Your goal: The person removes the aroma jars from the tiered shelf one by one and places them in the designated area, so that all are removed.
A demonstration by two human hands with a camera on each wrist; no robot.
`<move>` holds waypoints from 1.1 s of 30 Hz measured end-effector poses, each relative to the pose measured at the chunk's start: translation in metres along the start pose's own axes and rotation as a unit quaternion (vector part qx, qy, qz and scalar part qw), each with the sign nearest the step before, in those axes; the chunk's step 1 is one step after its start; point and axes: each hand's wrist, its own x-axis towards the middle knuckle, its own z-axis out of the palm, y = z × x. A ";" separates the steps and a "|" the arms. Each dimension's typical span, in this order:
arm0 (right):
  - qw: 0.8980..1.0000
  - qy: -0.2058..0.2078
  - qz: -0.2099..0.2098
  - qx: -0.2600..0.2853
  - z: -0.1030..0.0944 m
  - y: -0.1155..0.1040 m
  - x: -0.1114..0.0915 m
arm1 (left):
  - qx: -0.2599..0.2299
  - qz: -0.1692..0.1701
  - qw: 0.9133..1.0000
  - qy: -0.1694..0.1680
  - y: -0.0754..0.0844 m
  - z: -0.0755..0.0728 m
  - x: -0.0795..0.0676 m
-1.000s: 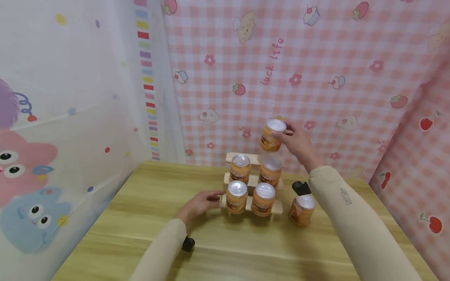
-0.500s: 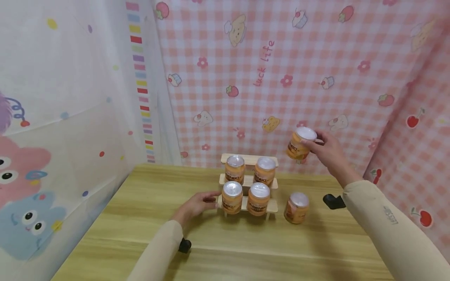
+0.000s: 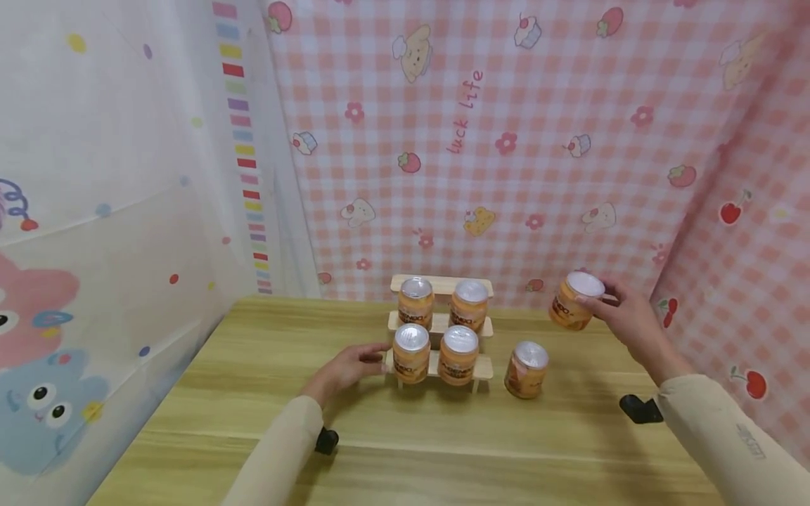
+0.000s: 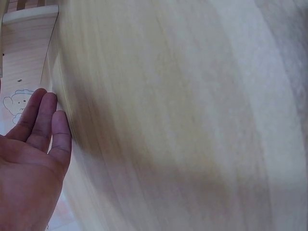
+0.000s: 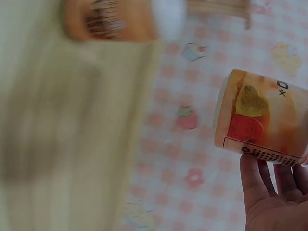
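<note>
Above the right side of the tabletop [image 3: 443,450], the right hand [image 3: 633,320] has its grip closed around an orange can [image 3: 574,301], fingers curled about its side near the white lid, and holds it tilted in the air, off to the right of the wooden tiered rack [image 3: 439,327] and apart from it. The wrist view shows the same can [image 5: 262,118] by its printed label, with the fingertips [image 5: 262,180] against its lower edge. Judging from this, the step in hand is carrying one can clear of the rack, and the likely next move is to lower it upright onto bare wood. That calls for levelling the can first and keeping it off the loose can [image 3: 526,368] standing on the tabletop just right of the rack. The left hand [image 3: 344,365] lies with relaxed, straight fingers against the rack's left end, gripping nothing. Four more cans fill the rack's two lower steps, two on each, while the top step is bare. A pink checked cloth [image 3: 519,140] hangs close behind, so room is tight at the back.
</note>
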 end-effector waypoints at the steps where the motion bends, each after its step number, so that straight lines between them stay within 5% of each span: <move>1: 1.000 -0.001 0.005 0.000 0.000 0.007 -0.004 | 0.000 -0.001 1.000 0.001 0.000 0.000 0.000; 16: 0.999 -0.026 0.033 -0.022 0.012 0.083 -0.040 | -0.002 -0.006 1.000 -0.001 0.004 0.000 -0.001; 33: 0.997 -0.057 0.050 -0.008 0.035 0.099 -0.049 | 0.004 -0.008 1.000 -0.006 0.005 -0.001 -0.001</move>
